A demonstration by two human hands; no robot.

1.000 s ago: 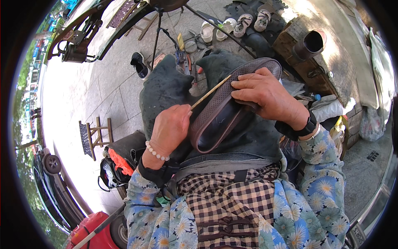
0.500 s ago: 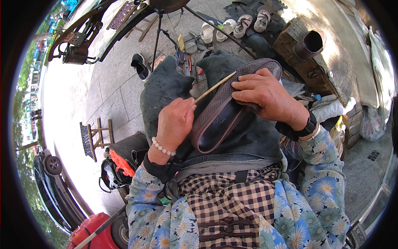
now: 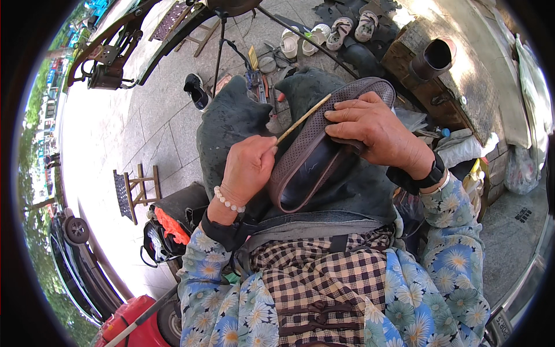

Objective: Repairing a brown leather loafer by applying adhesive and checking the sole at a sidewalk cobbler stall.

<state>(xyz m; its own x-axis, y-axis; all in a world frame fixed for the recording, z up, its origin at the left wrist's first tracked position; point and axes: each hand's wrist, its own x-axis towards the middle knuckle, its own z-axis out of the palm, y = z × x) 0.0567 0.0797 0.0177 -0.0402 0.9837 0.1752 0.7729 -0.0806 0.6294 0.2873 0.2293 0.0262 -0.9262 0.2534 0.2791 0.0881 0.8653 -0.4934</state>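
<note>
Over grey stone paving (image 3: 156, 127) and dark-green lap cover (image 3: 225, 124), brown perforated slip-on shoe (image 3: 305, 147) is held toward its far end by the right hand (image 3: 373, 130), thin tan stick (image 3: 303, 120) clasped in the left hand (image 3: 248, 165), tip at the shoe's edge.

1 fisheye cam, L of 2 on head, downward view, nr hands (image 3: 377, 128)

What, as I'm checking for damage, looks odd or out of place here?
A pale, jagged line breaks the plain dark inside of the brown shoe in the right hand; crack or mark, I cannot tell. A black shoe sits alone, apart from the row of light shoes.
</note>
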